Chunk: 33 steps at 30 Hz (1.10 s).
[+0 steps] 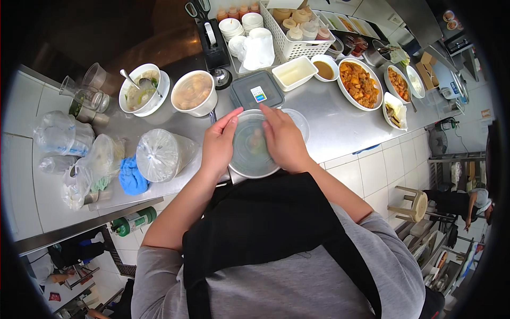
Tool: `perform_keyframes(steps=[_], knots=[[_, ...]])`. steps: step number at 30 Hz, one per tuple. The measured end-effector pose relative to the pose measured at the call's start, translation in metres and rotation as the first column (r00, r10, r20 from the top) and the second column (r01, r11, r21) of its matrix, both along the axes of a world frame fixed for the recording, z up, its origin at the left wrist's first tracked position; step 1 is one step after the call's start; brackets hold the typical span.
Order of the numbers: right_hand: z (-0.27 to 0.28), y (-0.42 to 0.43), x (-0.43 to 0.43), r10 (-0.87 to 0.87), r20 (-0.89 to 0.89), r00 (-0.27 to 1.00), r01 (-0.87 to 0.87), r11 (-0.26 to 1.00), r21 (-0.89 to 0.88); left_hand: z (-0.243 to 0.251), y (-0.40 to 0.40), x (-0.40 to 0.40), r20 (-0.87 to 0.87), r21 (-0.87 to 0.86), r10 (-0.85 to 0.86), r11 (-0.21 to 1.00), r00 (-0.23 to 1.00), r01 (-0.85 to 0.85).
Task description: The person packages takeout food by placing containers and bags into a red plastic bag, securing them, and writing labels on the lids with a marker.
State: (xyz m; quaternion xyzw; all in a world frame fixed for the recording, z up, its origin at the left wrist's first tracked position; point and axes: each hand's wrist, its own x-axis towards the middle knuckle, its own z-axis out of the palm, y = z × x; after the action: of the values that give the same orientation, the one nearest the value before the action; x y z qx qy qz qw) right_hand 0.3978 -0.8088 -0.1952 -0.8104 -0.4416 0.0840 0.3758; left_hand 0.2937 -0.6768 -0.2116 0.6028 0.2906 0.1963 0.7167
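A round plastic tub with a translucent lid (252, 145) stands at the counter's near edge, its food dimly visible through the lid. My left hand (221, 139) lies along its left rim, fingers stretched forward. On its right side my right hand (283, 137) rests over the rim and part of the lid. Neither hand is closed round the tub. Behind the tub sits a rectangular container with a dark lid (257, 89). Partly hidden by my right hand is a loose clear round lid (298, 123). A lidded tub of food (194, 93) stands to the left.
Left are a soup bowl with a spoon (140, 89), a blue cloth (132, 175) and a bag-wrapped stack (157, 155). Behind stand a call bell (221, 77), a basket of squeeze bottles (303, 48) and a cream tub (295, 73). Right is a stew bowl (359, 84). Other people work farther off.
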Motion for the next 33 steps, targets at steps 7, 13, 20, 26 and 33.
perform_keyframes(steps=[7,13,20,26,33], knots=[[-0.003,0.005,0.015,-0.029,-0.278,0.96,0.055,0.995,0.083,-0.002,0.02,0.012,-0.111,0.213,-0.213,0.949,0.971,0.233],[-0.004,0.008,0.019,0.023,-0.203,0.979,-0.001,0.994,0.107,-0.004,0.023,0.014,-0.105,0.176,-0.247,0.949,0.963,0.262],[-0.004,0.012,0.022,0.015,-0.315,0.949,-0.002,0.999,0.042,-0.009,0.025,0.015,-0.059,-0.074,-0.252,0.966,0.966,0.247],[-0.013,0.011,0.029,0.001,-0.381,0.925,0.004,1.0,0.014,-0.006,0.023,0.017,-0.058,-0.149,-0.247,0.96,0.967,0.236],[-0.001,0.01,0.02,0.016,-0.252,0.968,-0.014,1.0,0.01,0.002,0.02,0.014,-0.178,0.373,-0.213,0.889,0.961,0.266]])
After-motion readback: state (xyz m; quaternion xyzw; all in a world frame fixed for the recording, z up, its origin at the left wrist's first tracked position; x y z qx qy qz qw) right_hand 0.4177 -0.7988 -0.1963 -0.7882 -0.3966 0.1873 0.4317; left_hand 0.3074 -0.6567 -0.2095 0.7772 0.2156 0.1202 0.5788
